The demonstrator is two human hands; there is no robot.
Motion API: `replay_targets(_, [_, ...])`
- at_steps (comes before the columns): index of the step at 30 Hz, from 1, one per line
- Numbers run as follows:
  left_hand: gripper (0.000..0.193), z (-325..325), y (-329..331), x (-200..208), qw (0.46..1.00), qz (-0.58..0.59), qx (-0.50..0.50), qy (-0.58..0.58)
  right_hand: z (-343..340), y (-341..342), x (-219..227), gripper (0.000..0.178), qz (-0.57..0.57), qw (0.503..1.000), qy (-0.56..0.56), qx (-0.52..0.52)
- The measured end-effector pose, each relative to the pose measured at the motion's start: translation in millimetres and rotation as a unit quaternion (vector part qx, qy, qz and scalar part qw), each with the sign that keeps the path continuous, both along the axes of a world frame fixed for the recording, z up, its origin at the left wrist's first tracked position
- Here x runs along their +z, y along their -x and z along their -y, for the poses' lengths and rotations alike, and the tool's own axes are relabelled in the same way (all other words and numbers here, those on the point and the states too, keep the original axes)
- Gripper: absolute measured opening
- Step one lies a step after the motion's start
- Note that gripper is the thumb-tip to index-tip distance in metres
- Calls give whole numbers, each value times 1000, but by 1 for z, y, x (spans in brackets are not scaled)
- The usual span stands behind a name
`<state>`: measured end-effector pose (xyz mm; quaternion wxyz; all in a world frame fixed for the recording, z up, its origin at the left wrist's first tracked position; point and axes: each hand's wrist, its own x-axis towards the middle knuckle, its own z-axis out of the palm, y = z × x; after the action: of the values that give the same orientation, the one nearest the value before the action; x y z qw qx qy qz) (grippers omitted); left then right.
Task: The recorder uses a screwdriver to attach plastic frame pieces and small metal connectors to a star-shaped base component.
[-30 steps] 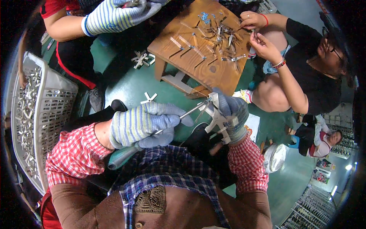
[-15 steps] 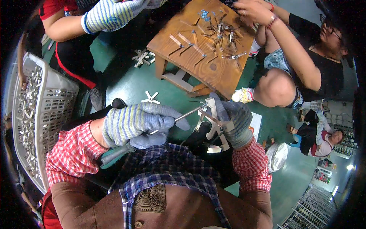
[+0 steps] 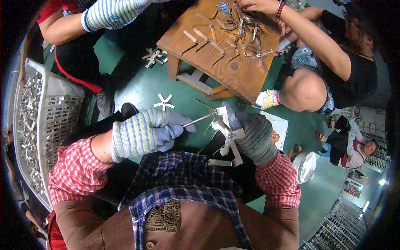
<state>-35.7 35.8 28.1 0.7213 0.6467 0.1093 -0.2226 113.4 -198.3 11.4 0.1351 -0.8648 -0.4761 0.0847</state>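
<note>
My left hand [image 3: 143, 135], in a striped knit glove, is closed round a screwdriver whose metal shaft [image 3: 198, 121] sticks out toward the right. Its handle is hidden by the glove. The shaft's tip meets a blue screw near the upper end of a pale, multi-armed metal bracket [image 3: 227, 129]. Thin dark strips are attached to that bracket with small blue screws. My right hand [image 3: 256, 135], in a greyer glove, grips the bracket from its right side. Both hands are above my lap, over a plaid apron [image 3: 179, 175].
A wooden table [image 3: 196, 62] ahead bears strips and blue screws. One star-shaped metal piece [image 3: 164, 102] lies on the green floor, with a pile [image 3: 153, 57] beyond. A white basket [image 3: 50, 83] of such pieces stands left. Co-workers sit ahead left and right.
The bracket has turned a little in my right hand, and a dark strip now points up-left from it. The screwdriver's teal handle, seen below my left hand before, is now out of sight.
</note>
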Motion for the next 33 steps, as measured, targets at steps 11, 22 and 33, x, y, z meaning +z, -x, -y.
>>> replay_targets(11, [28,7,8,-17,884,220,-32,-411,2,0,-11,28,-97,995,-4,-3])
replay_targets(22, [45,10,3,-3,667,266,-176,-673,1,3,-28,21,-20,991,-20,134])
replay_targets(33, [40,16,1,-23,600,320,-238,-693,16,-7,-50,15,-231,962,-54,133])
